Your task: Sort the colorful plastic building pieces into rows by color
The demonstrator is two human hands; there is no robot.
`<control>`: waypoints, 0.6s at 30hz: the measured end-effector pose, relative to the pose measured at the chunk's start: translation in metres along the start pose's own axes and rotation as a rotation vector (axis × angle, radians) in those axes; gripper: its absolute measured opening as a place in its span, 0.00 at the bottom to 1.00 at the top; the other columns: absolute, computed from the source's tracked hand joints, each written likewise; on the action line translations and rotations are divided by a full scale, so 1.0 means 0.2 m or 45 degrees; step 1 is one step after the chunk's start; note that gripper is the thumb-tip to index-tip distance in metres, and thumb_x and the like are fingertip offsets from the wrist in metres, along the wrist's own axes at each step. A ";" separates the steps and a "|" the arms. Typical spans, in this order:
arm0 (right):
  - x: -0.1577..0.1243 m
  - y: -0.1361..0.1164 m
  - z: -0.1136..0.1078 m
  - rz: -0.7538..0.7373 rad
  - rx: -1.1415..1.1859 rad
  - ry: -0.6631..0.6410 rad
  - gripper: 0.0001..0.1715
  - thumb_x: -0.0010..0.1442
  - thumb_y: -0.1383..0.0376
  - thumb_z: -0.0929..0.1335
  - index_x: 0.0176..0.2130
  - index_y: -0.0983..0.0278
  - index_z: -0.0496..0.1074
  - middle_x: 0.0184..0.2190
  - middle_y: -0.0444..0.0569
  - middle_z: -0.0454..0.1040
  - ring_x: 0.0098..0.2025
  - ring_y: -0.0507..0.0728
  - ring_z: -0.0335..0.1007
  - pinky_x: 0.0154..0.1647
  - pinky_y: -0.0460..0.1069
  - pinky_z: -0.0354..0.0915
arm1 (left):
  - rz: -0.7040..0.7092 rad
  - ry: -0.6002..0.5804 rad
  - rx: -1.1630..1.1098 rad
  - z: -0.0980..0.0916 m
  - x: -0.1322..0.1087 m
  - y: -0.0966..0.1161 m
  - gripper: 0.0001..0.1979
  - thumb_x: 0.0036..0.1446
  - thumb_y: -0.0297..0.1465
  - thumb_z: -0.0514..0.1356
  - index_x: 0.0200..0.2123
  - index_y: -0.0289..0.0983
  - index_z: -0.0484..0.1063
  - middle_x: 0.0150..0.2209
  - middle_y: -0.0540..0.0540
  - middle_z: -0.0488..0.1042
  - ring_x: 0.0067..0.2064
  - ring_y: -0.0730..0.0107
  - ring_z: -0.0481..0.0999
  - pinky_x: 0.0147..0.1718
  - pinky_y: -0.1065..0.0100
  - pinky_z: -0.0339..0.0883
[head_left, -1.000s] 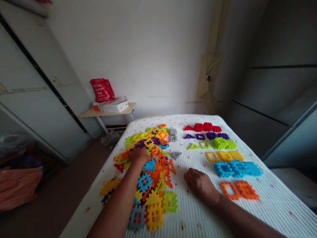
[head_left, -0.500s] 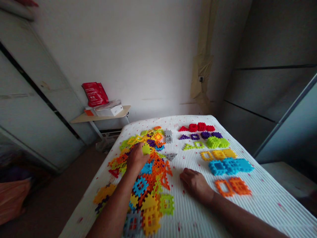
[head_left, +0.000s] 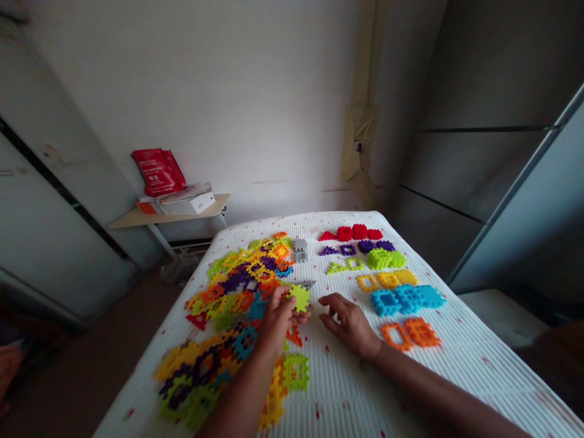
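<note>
Gripping a lime-green block (head_left: 300, 298) (notched edges)

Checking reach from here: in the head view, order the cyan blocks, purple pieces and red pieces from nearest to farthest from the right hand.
1. The cyan blocks: ahead and right of the right hand.
2. The purple pieces: straight ahead, in a row.
3. The red pieces: just beyond, near the far edge.

Shiny plastic on matt ribbed cloth, folks

Here's the lime plastic piece (head_left: 300, 298), smooth with a soft gloss, same as the heap of plastic tiles (head_left: 237, 286) right beside it; underneath, a matt white ribbed cover (head_left: 347, 395), cloth by the look of it, though the light's poor; over on the pale wooden shelf (head_left: 168, 218), a glossy red bag (head_left: 159, 172) and a matt white cardboard box (head_left: 189, 204)
</note>
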State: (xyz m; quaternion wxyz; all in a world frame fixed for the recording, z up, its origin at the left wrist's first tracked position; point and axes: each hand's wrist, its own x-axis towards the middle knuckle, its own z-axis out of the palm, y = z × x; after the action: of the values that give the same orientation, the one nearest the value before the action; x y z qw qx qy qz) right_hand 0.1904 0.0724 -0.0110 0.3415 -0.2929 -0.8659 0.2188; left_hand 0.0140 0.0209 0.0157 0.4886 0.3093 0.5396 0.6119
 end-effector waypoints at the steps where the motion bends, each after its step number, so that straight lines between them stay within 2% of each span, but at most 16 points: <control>1: 0.01 -0.01 -0.01 -0.024 0.024 0.053 0.15 0.60 0.63 0.64 0.47 0.63 0.66 0.41 0.53 0.72 0.35 0.54 0.71 0.35 0.49 0.68 | -0.013 -0.005 -0.040 0.01 -0.01 -0.01 0.20 0.45 0.40 0.61 0.40 0.39 0.60 0.29 0.51 0.74 0.26 0.67 0.78 0.26 0.67 0.70; 4: 0.06 -0.05 -0.03 -0.109 -0.011 0.139 0.22 0.56 0.59 0.67 0.50 0.62 0.64 0.46 0.56 0.70 0.46 0.59 0.68 0.43 0.54 0.67 | -0.020 0.007 -0.098 0.04 -0.01 -0.04 0.18 0.44 0.38 0.61 0.39 0.39 0.62 0.31 0.50 0.74 0.29 0.65 0.78 0.29 0.65 0.71; 6: 0.08 -0.07 -0.03 -0.116 -0.106 0.116 0.25 0.54 0.60 0.69 0.50 0.63 0.64 0.47 0.57 0.69 0.49 0.61 0.65 0.46 0.56 0.66 | -0.012 0.034 -0.103 0.06 -0.02 -0.05 0.19 0.44 0.37 0.62 0.39 0.39 0.62 0.30 0.51 0.74 0.30 0.65 0.78 0.30 0.65 0.71; 10: 0.10 -0.10 -0.04 -0.069 -0.303 -0.015 0.25 0.51 0.65 0.70 0.49 0.64 0.66 0.45 0.55 0.71 0.46 0.61 0.64 0.46 0.56 0.64 | -0.003 0.051 -0.098 0.10 -0.04 -0.07 0.20 0.43 0.37 0.63 0.39 0.38 0.63 0.30 0.51 0.74 0.31 0.66 0.77 0.30 0.66 0.70; 14: 0.10 -0.13 -0.07 -0.044 -0.367 -0.081 0.27 0.49 0.62 0.72 0.49 0.65 0.65 0.46 0.55 0.70 0.44 0.61 0.64 0.44 0.55 0.64 | 0.025 0.103 -0.037 0.14 -0.07 -0.10 0.22 0.44 0.38 0.63 0.42 0.38 0.64 0.33 0.49 0.74 0.32 0.68 0.77 0.30 0.68 0.69; 16: 0.10 -0.15 -0.08 -0.036 -0.398 -0.088 0.24 0.50 0.61 0.71 0.46 0.65 0.66 0.46 0.56 0.70 0.43 0.60 0.64 0.43 0.54 0.64 | 0.026 0.142 0.003 0.16 -0.08 -0.12 0.22 0.44 0.38 0.63 0.43 0.38 0.64 0.35 0.48 0.75 0.31 0.68 0.76 0.29 0.70 0.69; 18: 0.10 -0.17 -0.07 -0.034 -0.444 -0.081 0.16 0.54 0.62 0.70 0.43 0.65 0.67 0.43 0.55 0.71 0.41 0.60 0.64 0.42 0.53 0.64 | 0.031 0.133 0.008 0.18 -0.10 -0.14 0.22 0.45 0.39 0.63 0.44 0.39 0.64 0.35 0.48 0.75 0.32 0.68 0.77 0.29 0.69 0.69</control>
State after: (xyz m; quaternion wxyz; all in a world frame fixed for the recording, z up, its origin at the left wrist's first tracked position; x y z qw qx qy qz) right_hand 0.1773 0.0631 0.0272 0.2608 -0.3292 -0.9048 0.0701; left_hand 0.0595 0.0136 0.0003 0.4514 0.2850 0.5624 0.6315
